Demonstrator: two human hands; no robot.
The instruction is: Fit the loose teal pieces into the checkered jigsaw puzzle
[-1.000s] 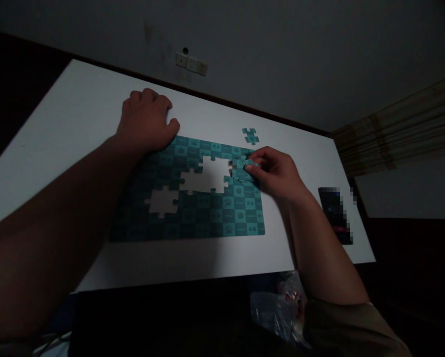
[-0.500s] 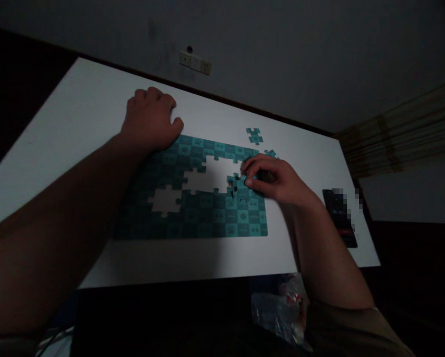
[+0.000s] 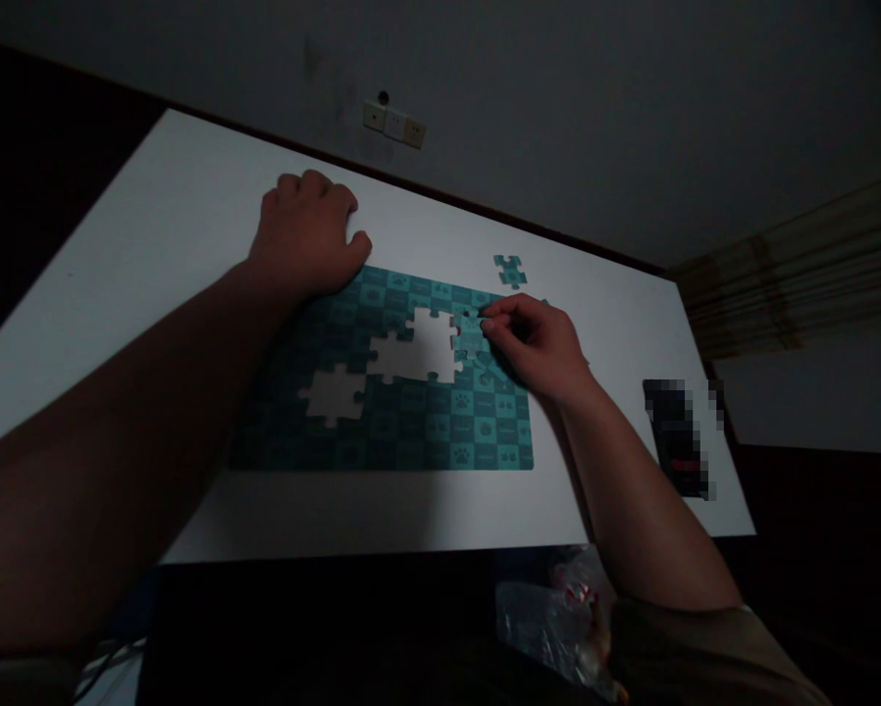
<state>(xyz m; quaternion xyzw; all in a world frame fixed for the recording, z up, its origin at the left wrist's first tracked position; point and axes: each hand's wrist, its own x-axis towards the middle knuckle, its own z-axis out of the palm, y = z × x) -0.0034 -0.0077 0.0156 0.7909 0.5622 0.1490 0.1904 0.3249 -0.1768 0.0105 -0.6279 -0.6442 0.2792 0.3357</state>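
Across the white table (image 3: pixel 382 515) we see a teal checkered puzzle (image 3: pixel 407 427), lying flat, its squares marked with paw prints and other small figures. White tabletop shows through a large stepped gap in its upper middle and through a smaller gap lower and to the left.

With our right hand (image 3: pixel 540 343) we pinch a teal puzzle piece (image 3: pixel 472 337) between thumb and forefinger, gripping it by its right side. The piece sits at the right end of the large gap, over the puzzle; we cannot tell whether it lies fully flush with its neighbours.

Our left hand (image 3: pixel 309 233) rests palm down by the puzzle's far left corner, its fingers bent and loosely open on the tabletop, the thumb spread away from them. We cannot tell what lies beneath the palm.

Just beyond the puzzle's far edge we have a loose piece (image 3: pixel 511 272), apart from both hands. Near the right edge of the table lies a dark flat object (image 3: pixel 672 427), partly blurred. On the wall behind, we see a row of sockets (image 3: pixel 394 124); below the near edge hangs a clear plastic bag (image 3: pixel 540 623).
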